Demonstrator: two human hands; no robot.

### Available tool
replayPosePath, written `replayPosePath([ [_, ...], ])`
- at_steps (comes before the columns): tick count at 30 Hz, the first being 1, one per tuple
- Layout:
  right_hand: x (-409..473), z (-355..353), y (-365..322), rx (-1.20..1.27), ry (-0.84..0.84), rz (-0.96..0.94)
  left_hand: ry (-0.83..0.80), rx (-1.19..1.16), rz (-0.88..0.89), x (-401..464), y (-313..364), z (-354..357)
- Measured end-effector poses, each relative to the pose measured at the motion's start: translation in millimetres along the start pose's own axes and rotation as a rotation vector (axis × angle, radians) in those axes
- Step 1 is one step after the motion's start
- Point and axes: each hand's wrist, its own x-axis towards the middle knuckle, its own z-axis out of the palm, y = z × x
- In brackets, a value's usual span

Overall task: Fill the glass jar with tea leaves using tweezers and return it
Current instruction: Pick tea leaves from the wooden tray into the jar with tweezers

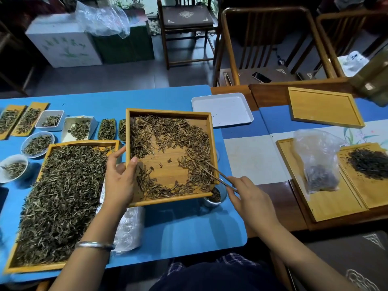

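The glass jar point(216, 196), partly filled with tea leaves, stands on the blue table point(178, 232) just under the right hand's point(249, 198) pinch, half hidden by the bamboo tray's point(168, 201) near corner. That hand pinches tweezers point(218, 175), tips among brown tea leaves point(195, 156). The left hand point(119, 181) grips the tray's left edge, thumb inside. Left of that grip lies a larger tray of green leaves point(63, 196); clear plastic packaging point(128, 227) lies below it.

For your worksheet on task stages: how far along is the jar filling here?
Done: the glass jar already holds some dark leaves. In hand: the left hand grips the bamboo tray while the right hand works tweezers through the tea leaves near the jar. Left: many leaves remain; the jar is not yet returned.
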Motion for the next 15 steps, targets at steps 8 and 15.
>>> replayPosePath([
  [8,-29.4,7.3,10.0,-0.147,0.047,-0.076,-0.002,-0.01,-0.018,-0.7,1.7,1.4],
  [15,-49.5,10.2,22.7,-0.233,0.069,-0.139,-0.011,0.006,0.005,-0.3,7.4,3.5],
])
